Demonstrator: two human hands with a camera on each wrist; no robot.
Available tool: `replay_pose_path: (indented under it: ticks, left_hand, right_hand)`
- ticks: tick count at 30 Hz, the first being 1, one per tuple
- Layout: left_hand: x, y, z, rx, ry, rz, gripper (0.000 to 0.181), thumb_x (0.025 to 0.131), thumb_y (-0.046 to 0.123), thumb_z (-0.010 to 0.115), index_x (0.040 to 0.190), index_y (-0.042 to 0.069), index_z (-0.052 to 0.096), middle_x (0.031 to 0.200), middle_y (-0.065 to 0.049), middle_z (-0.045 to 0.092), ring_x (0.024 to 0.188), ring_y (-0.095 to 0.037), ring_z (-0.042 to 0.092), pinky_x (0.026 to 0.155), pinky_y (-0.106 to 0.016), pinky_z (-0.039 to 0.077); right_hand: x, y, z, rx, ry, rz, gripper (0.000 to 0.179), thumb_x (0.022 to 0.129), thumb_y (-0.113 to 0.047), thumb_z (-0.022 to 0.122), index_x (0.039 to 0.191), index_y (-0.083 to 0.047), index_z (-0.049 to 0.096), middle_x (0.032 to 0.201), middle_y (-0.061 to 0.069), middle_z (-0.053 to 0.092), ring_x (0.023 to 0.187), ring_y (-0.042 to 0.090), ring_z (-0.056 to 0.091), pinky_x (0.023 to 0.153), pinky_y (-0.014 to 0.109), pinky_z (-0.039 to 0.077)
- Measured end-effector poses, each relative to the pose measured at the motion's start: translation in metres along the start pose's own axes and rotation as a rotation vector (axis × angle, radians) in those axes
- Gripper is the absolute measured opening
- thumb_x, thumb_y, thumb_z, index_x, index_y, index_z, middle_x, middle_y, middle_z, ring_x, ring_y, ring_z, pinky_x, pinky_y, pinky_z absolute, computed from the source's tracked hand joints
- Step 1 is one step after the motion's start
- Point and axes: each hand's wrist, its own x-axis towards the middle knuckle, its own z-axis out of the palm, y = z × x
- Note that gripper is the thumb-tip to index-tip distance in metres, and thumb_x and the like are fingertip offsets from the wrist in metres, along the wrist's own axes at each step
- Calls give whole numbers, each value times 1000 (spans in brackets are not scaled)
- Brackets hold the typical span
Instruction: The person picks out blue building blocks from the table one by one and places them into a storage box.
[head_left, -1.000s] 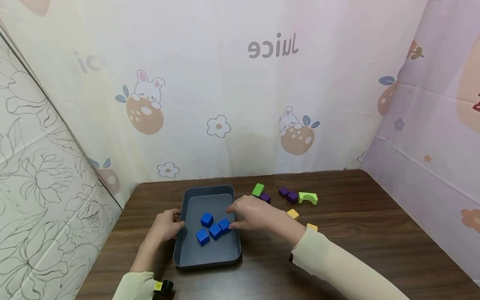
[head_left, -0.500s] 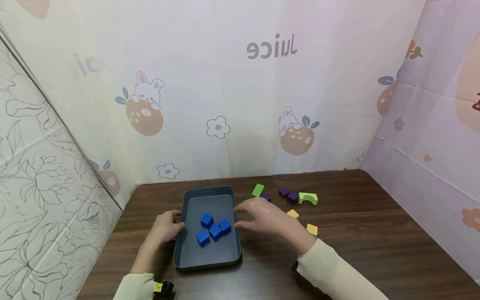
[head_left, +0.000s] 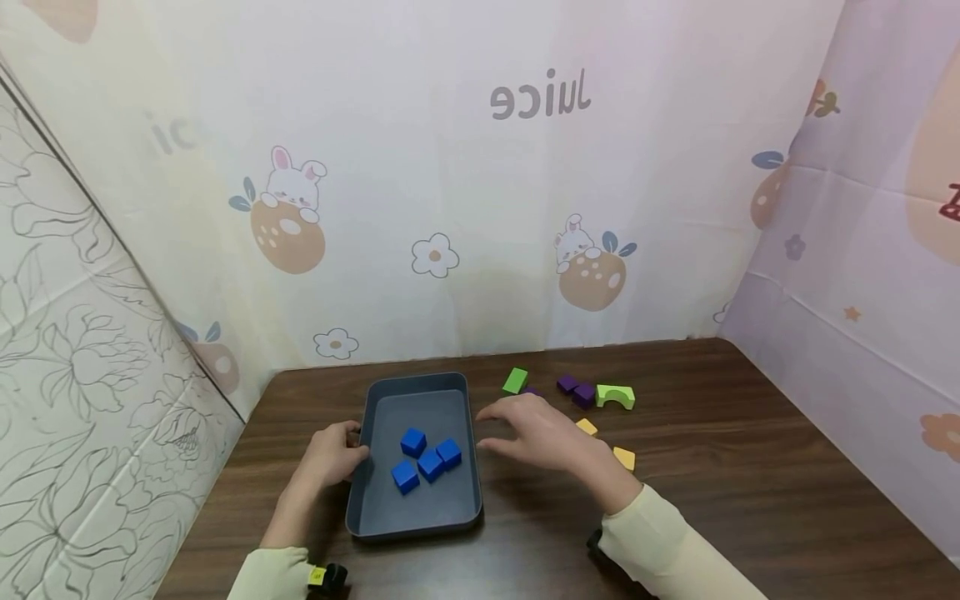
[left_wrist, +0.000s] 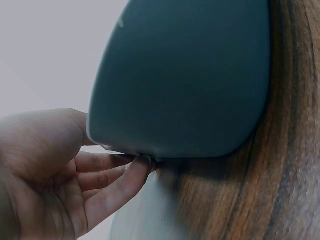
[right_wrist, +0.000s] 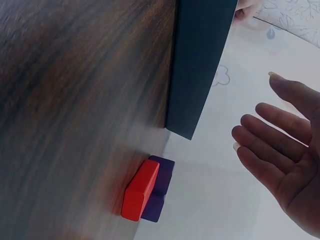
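A dark grey tray [head_left: 408, 408] lies on the table with several blue cubes [head_left: 431, 464] grouped in its middle. My left hand [head_left: 330, 454] grips the tray's left rim. In the left wrist view its fingers [left_wrist: 120, 187] curl against the tray's outer side, and its thumb goes behind the rim, partly hidden. Just right of the tray, my right hand [head_left: 536, 433] hovers with thumb and fingers apart, holding nothing. The right wrist view shows that hand [right_wrist: 282, 145] with its palm bare, apart from the tray's side wall [right_wrist: 197, 60].
Behind the right hand are a green block [head_left: 515, 381], purple blocks [head_left: 584, 395], a light green arch [head_left: 616, 396] and yellow blocks [head_left: 624, 458]. A red block [right_wrist: 140, 190] beside purple ones shows only in the right wrist view. Patterned curtains [head_left: 435, 167] stand behind the table.
My right hand has drawn back rightward from over the tray's right side, baring more of a yellow block. The left hand and the blue cubes stay where they were.
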Motion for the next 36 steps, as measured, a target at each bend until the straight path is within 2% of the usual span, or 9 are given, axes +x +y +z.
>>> replay_pose_path:
  ticks: [6, 11, 14, 16, 19, 22, 26, 32, 36]
  left_hand:
    - [0, 1, 0, -3, 5, 0, 50, 95, 5, 68, 139, -15, 57, 96, -15, 75, 66, -20, 70, 57, -37, 64]
    - [-1, 2, -1, -4, 1, -11, 50, 95, 6, 68, 140, -14, 57, 103, -20, 75, 71, -22, 72, 58, -38, 64]
    - [-3, 5, -2, -4, -7, -13, 50, 96, 7, 69, 140, -14, 56, 110, -22, 74, 76, -22, 72, 59, -37, 64]
    - [-3, 7, -4, -3, -6, -18, 51, 97, 9, 69, 141, -13, 55, 112, -22, 74, 77, -22, 72, 61, -38, 64]
    - [-5, 11, -7, 31, 19, -10, 55, 100, 17, 69, 143, -11, 53, 116, -24, 72, 81, -24, 73, 69, -42, 65]
    - [-5, 16, -11, 116, 76, 19, 59, 104, 27, 66, 146, -11, 51, 124, -28, 69, 101, -38, 72, 92, -59, 59]
    - [-7, 25, -15, 206, 139, 67, 62, 108, 32, 59, 151, -11, 47, 143, -33, 57, 135, -52, 53, 110, -75, 40]
    - [-14, 38, -20, 261, 197, 166, 60, 111, 34, 53, 155, -7, 45, 156, -32, 46, 147, -51, 40, 118, -68, 36]
    - [-19, 44, -22, 313, 241, 240, 62, 111, 37, 54, 156, -5, 45, 161, -28, 42, 153, -50, 30, 120, -70, 30]
  right_hand:
    - [-1, 4, -1, -5, 15, 13, 35, 98, -33, 79, 127, -13, 76, 122, -4, 76, 106, 8, 70, 93, 33, 61]
    - [-3, 7, -2, -4, 41, 14, 38, 99, -37, 77, 130, -16, 74, 119, -6, 75, 93, 8, 68, 88, 30, 61]
    - [-5, 9, -4, -10, 61, 34, 45, 99, -39, 75, 138, -17, 70, 126, -3, 74, 102, 11, 69, 93, 33, 61]
    - [-6, 10, -6, -10, 71, 52, 50, 100, -41, 74, 143, -18, 66, 135, 0, 71, 116, 13, 68, 100, 37, 60]
    - [-8, 12, -11, -15, 91, 76, 56, 100, -45, 72, 149, -18, 62, 142, 2, 67, 127, 18, 66, 105, 43, 58]
    - [-11, 14, -17, -26, 118, 85, 58, 101, -47, 71, 150, -17, 61, 142, 4, 67, 126, 19, 66, 104, 44, 58]
    - [-15, 18, -23, -35, 160, 95, 58, 100, -47, 72, 149, -18, 62, 145, 4, 66, 128, 21, 66, 106, 46, 57]
    - [-21, 21, -29, -55, 179, 125, 61, 100, -46, 73, 151, -15, 60, 152, 8, 59, 142, 29, 55, 113, 53, 50]
    - [-27, 22, -34, -68, 171, 154, 65, 101, -49, 70, 154, -14, 57, 158, 9, 54, 151, 31, 43, 119, 57, 43]
